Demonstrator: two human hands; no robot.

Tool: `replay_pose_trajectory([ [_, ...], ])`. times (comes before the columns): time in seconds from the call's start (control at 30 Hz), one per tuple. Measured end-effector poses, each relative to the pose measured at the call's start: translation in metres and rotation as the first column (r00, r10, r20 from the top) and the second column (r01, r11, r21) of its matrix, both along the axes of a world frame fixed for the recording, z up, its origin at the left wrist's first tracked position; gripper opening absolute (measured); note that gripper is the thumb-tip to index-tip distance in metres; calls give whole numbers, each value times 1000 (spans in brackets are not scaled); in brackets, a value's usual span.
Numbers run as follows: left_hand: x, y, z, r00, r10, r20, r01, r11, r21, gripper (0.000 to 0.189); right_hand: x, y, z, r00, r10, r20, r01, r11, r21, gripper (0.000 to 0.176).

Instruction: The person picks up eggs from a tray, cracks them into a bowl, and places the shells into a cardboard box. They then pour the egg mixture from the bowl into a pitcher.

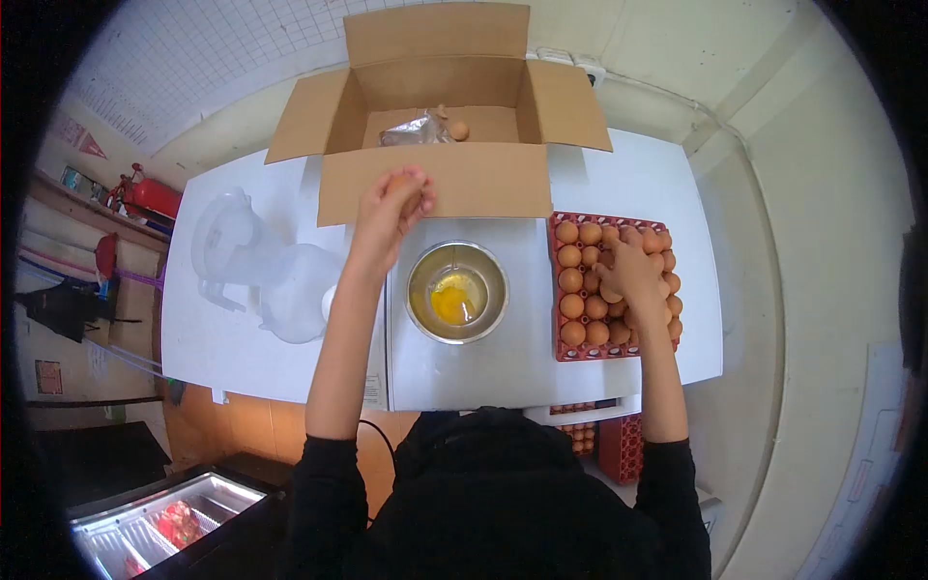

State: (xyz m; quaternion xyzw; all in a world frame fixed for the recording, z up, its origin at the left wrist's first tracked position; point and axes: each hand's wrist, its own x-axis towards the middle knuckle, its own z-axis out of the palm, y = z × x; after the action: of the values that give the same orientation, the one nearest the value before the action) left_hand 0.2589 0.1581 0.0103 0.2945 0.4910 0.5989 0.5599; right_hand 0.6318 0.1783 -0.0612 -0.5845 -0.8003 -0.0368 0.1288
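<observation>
Hiding most of a brown egg (403, 184), the left hand (387, 217) gripped it before an open cardboard box (474, 184); the right hand (630, 275) curled over a red plastic egg tray (559, 355), grip unclear, round steel bowl (417, 290) between them.

the box (435, 179) stands open at the back of the table (242, 358), its front flap folded down toward the bowl (456, 290), so the way in goes over that flap, where the left hand (391, 208) holds an egg (402, 184). a narrow bare strip runs between bowl and tray (559, 354), with wider bare table in front of the bowl. clear jugs (261, 275) block the left side. the tray, full of eggs, fills the right side under the right hand (633, 275)
</observation>
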Motion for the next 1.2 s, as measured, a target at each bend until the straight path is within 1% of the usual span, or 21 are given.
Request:
replay_pose_trajectory([
  [0.03, 2, -12, -3, 999, -7, 47, 9, 999, -42, 28, -4, -3, 0, 1000, -15, 9, 15, 1000, 5, 42],
  [0.1, -7, -25, -31, 973, -90, 213, 99, 995, -33, 26, -12, -4, 9, 988, -145, -54, 128, 962, -242, 48],
  [0.13, -7, -34, -36, 947, -130, 293, 142, 990, -22, 25, -13, -4, 10, 988, -154, -17, 144, 956, -257, 46],
  [0.2, 1, -57, -37, 925, 1, 380, 49, 992, -120, 23, -14, -3, 12, 984, -169, 57, 178, 944, -278, 40],
  [0.23, 7, -67, -36, 906, 69, 418, 4, 985, -171, 22, -17, -2, 19, 988, -148, -44, 131, 954, -269, 37],
  [0.33, 15, -87, -57, 964, 168, 205, -141, 980, -143, 20, -25, -10, 48, 938, -78, -338, -4, 972, -234, 29],
  [0.37, 13, -95, -67, 983, 153, 99, -136, 978, -158, 19, -29, -13, 53, 901, -54, -431, -45, 975, -217, 26],
  [0.43, 6, -113, -87, 988, 133, -74, -146, 967, -209, 20, -36, -24, 44, 687, -186, -703, -145, 912, -383, 21],
  [0.47, 4, -122, -95, 981, 131, -139, -163, 957, -242, 21, -42, -29, 29, 480, -362, -799, -254, 815, -521, 21],
  [0.5, 4, -131, -102, 973, 161, -167, -204, 937, -284, 24, -48, -32, 16, 257, -542, -800, -394, 697, -599, 23],
  [0.57, 6, -140, -103, 960, 195, -201, -261, 883, -389, 30, -64, -39, 1, 75, -804, -589, -705, 375, -602, 29],
  [0.63, 11, -145, -97, 956, 204, -213, -287, 806, -517, 36, -85, -42, -25, 211, -795, -569, -617, 343, -708, 32],
  [0.67, 7, -148, -110, 974, 105, -202, -197, 835, -514, 50, -93, -43, -34, 275, -788, -550, -565, 331, -756, 36],
  [0.77, 2, -144, -130, 982, -120, -147, 11, 811, -585, 59, -114, -43, -33, 485, -609, -628, -479, 416, -773, 34],
  [0.8, 7, -143, -119, 990, -71, -119, -7, 832, -554, 60, -115, -41, -43, 476, -615, -628, -488, 409, -771, 26],
  [0.9, 10, -144, -122, 976, -64, -208, -44, 878, -476, 48, -107, -37, -81, 502, -393, -771, -582, 506, -637, 24],
  [1.0, 12, -150, -82, 975, -95, -199, -10, 883, -469, 41, -103, -44, -29, 559, -395, -729, -566, 460, -684, 17],
  [1.07, 10, -156, -41, 981, -107, -164, 30, 909, -415, 40, -104, -50, 46, 546, -452, -705, -578, 405, -708, 14],
  [1.13, 8, -165, 1, 991, -106, -86, 66, 923, -380, 39, -95, -51, 100, 609, -438, -661, -562, 349, -750, 10],
  [1.17, 8, -169, 22, 995, -95, -25, 79, 927, -368, 39, -92, -53, 128, 563, -479, -674, -570, 365, -736, 12],
  [1.2, 9, -170, 50, 996, -87, -28, 71, 926, -370, 40, -90, -56, 151, 514, -520, -682, -576, 380, -724, 15],
])
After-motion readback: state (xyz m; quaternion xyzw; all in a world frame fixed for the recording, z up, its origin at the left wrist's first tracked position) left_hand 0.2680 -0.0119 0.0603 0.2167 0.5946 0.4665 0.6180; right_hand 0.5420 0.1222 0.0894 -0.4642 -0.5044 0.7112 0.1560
